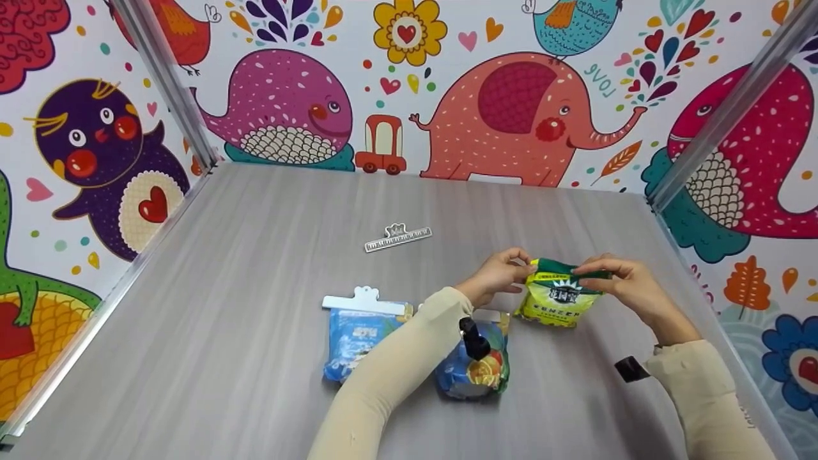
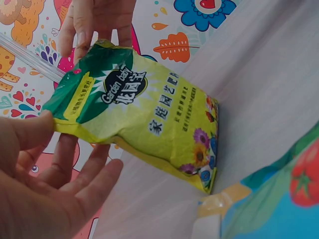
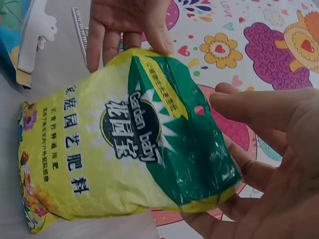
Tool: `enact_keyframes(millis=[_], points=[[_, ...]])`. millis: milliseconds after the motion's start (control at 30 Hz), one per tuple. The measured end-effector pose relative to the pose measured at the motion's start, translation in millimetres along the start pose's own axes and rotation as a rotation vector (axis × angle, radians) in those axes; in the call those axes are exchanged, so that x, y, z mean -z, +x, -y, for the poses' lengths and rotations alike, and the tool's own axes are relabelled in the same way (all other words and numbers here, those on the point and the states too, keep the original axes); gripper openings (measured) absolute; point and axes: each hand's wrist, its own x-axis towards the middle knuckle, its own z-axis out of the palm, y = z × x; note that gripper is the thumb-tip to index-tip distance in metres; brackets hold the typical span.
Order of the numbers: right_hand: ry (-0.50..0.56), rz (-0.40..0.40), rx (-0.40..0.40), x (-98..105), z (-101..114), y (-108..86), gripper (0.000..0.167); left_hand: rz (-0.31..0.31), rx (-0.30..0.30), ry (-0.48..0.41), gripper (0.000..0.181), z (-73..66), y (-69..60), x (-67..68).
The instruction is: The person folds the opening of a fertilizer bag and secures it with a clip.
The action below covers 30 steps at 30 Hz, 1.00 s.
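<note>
A yellow and green bag of fertilizer [image 1: 556,303] stands tilted on the table, its printed front showing, with flowers near the bottom [image 2: 202,149]. My left hand [image 1: 501,276] pinches one top corner between thumb and fingers. At the other top corner, my right hand [image 1: 629,284] holds the green edge, fingers behind and thumb in front near a small hole [image 3: 199,110]. Left of the bag lies a blue bag with fruit pictures [image 1: 482,370], partly behind the left forearm. Another blue bag [image 1: 358,335] has a white clip [image 1: 358,300] along its top edge.
A silver ruler-like clip [image 1: 397,239] lies farther back on the grey table [image 1: 255,255]. Cartoon-printed walls [image 1: 383,83] enclose the back and sides, with metal posts [image 1: 169,83] at the corners. Black wrist cameras [image 1: 631,368] sit on both sleeves.
</note>
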Motion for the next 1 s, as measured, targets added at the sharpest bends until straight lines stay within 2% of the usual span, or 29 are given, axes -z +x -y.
enact_keyframes(millis=[100,433,600,800,1000], points=[[-0.064,-0.030,0.032,-5,0,-0.8,0.026,-0.004,0.003,-0.003,0.009,0.3,-0.1,0.0],[-0.253,-0.163,0.227,-28,-9,-6.1,0.016,-0.038,0.022,-0.007,0.009,1.0,0.6,-1.2],[-0.310,-0.243,0.298,-37,-15,-6.7,0.021,-0.043,0.027,-0.014,0.010,0.9,0.9,-1.7],[-0.385,-0.328,0.422,-42,-25,-6.7,0.027,-0.029,0.023,-0.019,0.011,0.7,1.1,-2.5],[-0.487,-0.358,0.481,-45,-32,-5.7,0.030,-0.023,0.008,-0.021,0.009,1.5,0.7,-1.8]])
